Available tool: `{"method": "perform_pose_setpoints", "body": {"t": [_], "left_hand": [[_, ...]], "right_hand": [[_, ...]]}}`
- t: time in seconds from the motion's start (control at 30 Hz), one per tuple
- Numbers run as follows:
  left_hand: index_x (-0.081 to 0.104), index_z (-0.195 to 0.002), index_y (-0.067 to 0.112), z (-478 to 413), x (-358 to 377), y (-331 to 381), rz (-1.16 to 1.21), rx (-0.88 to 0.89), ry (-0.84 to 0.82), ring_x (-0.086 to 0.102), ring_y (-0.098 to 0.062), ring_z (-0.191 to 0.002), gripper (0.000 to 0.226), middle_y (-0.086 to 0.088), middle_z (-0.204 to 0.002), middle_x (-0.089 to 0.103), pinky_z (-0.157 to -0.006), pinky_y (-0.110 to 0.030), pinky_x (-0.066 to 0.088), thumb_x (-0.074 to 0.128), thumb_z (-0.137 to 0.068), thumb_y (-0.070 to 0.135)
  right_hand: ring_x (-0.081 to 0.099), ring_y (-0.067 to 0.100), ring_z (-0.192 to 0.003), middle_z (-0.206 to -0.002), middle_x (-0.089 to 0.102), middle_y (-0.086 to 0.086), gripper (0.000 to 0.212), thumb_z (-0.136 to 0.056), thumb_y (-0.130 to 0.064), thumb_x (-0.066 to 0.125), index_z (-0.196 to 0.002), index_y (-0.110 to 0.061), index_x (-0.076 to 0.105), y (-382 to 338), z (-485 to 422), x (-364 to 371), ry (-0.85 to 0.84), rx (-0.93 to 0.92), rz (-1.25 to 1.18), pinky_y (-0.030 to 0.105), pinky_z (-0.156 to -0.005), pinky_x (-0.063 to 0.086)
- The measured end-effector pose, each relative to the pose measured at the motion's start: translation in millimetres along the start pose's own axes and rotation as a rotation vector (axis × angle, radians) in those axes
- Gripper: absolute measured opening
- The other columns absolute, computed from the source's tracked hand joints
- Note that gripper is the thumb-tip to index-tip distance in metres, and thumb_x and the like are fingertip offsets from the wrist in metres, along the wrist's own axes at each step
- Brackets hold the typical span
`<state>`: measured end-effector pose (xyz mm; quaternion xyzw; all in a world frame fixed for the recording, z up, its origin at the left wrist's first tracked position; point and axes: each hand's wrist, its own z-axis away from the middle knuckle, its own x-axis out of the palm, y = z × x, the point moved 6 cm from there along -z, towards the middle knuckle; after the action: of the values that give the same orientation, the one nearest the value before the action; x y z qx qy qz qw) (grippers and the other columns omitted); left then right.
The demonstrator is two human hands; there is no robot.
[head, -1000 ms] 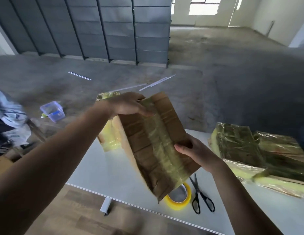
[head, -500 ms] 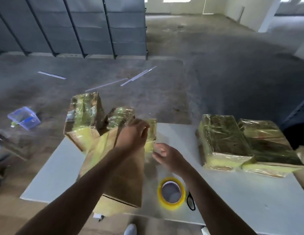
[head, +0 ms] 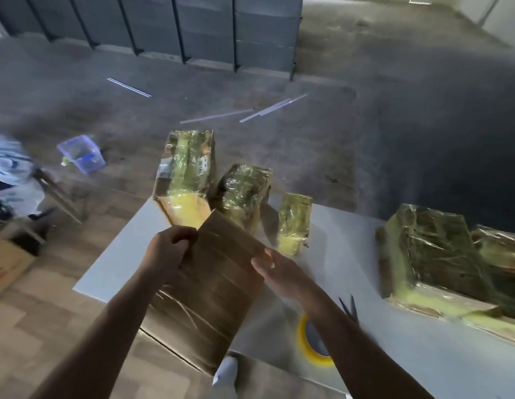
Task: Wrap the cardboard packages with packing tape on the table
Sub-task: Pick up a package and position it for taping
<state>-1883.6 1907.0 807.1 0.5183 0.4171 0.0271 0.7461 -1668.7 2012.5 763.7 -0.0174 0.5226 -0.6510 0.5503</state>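
Cardboard package [head: 210, 298] between left hand [head: 168, 254], right hand [head: 279, 272]

You have five tape-wrapped packages on the one table [head: 121, 269]: three stand at the far left, a tall one [head: 184, 174], a middle one [head: 242, 191] and a small one [head: 295, 223], and two lie at the right [head: 429, 254] [head: 503, 249]. There is one plain cardboard package [head: 216, 298], one roll of yellow tape [head: 302, 335], one pair of scissors [head: 349, 309], and one plastic container [head: 81, 154] on the floor at the far left.

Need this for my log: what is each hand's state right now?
Left hand: grips left edge of the brown taped cardboard package.
Right hand: pinches its right edge.
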Motion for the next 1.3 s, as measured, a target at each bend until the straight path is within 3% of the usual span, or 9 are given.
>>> {"method": "perform_pose_setpoints", "body": {"t": [0.2,0.33,0.53,0.7,0.9,1.0,1.13,1.23,1.3], "left_hand": [[0.068,-0.098,0.021,-8.0,-10.8,-18.8,0.2,-0.036,-0.149,0.068,-0.013,-0.094,0.037,0.007,-0.093,0.073,-0.093,-0.034,0.051,0.064,-0.081,-0.012],[0.063,-0.112,0.013,-7.9,3.7,-22.5,0.044,-0.043,-0.25,0.061,-0.017,-0.104,0.033,0.003,-0.11,0.063,-0.083,-0.026,0.05,0.075,-0.081,0.016],[0.051,-0.128,0.013,-1.2,36.6,-26.7,-0.14,-0.168,-0.317,0.054,-0.027,-0.117,0.078,-0.008,-0.133,0.054,-0.086,-0.035,0.047,0.068,-0.068,0.06],[0.046,-0.136,0.023,9.3,43.2,-28.7,-0.065,-0.19,-0.346,0.047,-0.033,-0.127,0.073,-0.009,-0.144,0.046,-0.089,-0.039,0.045,0.06,-0.076,0.061],[0.042,-0.14,0.037,30.9,28.8,-36.9,-0.017,-0.18,-0.439,0.04,-0.03,-0.135,0.095,0.0,-0.15,0.039,-0.105,-0.05,0.038,0.059,-0.056,0.079],[0.043,-0.139,0.035,40.3,27.2,-38.3,-0.041,-0.185,-0.383,0.044,-0.031,-0.131,0.09,-0.002,-0.148,0.042,-0.102,-0.047,0.042,0.062,-0.062,0.078],[0.05,-0.128,0.024,54.5,37.0,-35.9,0.045,-0.263,-0.39,0.059,-0.021,-0.102,0.093,-0.003,-0.126,0.057,-0.078,-0.033,0.052,0.059,-0.057,0.083],[0.047,-0.137,0.019,55.9,36.0,-21.1,0.027,-0.152,-0.36,0.054,-0.027,-0.117,0.117,-0.005,-0.135,0.054,-0.089,-0.039,0.047,0.052,-0.049,0.095],[0.042,-0.143,0.019,58.2,32.0,-0.8,0.087,-0.089,-0.297,0.05,-0.025,-0.121,0.105,-0.006,-0.141,0.049,-0.089,-0.035,0.041,0.058,-0.062,0.083]], "right_hand": [[0.056,0.027,-0.113,-0.133,0.053,0.01,0.051,-0.1,-0.044,0.042,-0.145,-0.02,0.034,-1.2,-1.1,1.9,0.019,0.022,-0.062,0.039,-0.094,0.047],[0.058,0.029,-0.112,-0.143,0.046,0.011,0.064,-0.097,-0.054,0.039,-0.151,-0.027,0.019,15.9,-5.0,6.0,0.012,0.091,-0.028,0.045,-0.094,0.05],[0.058,0.033,-0.112,-0.147,0.041,0.013,0.068,-0.097,-0.056,0.037,-0.154,-0.03,0.012,37.8,-3.8,3.3,0.06,0.214,-0.08,0.043,-0.091,0.053],[0.053,0.036,-0.115,-0.147,0.039,0.013,0.064,-0.098,-0.052,0.037,-0.153,-0.031,0.011,41.4,6.0,7.9,0.064,0.254,-0.178,0.046,-0.075,0.059],[0.047,0.044,-0.12,-0.148,0.036,0.014,0.061,-0.097,-0.056,0.034,-0.15,-0.039,0.008,44.6,12.7,17.5,0.061,0.296,-0.26,0.052,-0.065,0.055],[0.045,0.043,-0.124,-0.149,0.035,0.012,0.061,-0.097,-0.057,0.032,-0.15,-0.038,0.01,46.4,14.7,21.7,0.087,0.321,-0.301,0.059,-0.071,0.054],[0.043,0.04,-0.128,-0.149,0.037,0.012,0.062,-0.098,-0.054,0.029,-0.152,-0.03,0.012,46.5,20.3,25.4,0.095,0.324,-0.315,0.059,-0.094,0.046],[0.045,0.04,-0.126,-0.147,0.039,0.012,0.061,-0.098,-0.053,0.029,-0.152,-0.031,0.013,42.0,28.2,12.3,0.136,0.298,-0.342,0.056,-0.093,0.046],[0.047,0.04,-0.122,-0.144,0.043,0.014,0.058,-0.099,-0.05,0.029,-0.152,-0.03,0.016,35.6,32.0,-8.2,0.19,0.247,-0.344,0.052,-0.089,0.048]]}}
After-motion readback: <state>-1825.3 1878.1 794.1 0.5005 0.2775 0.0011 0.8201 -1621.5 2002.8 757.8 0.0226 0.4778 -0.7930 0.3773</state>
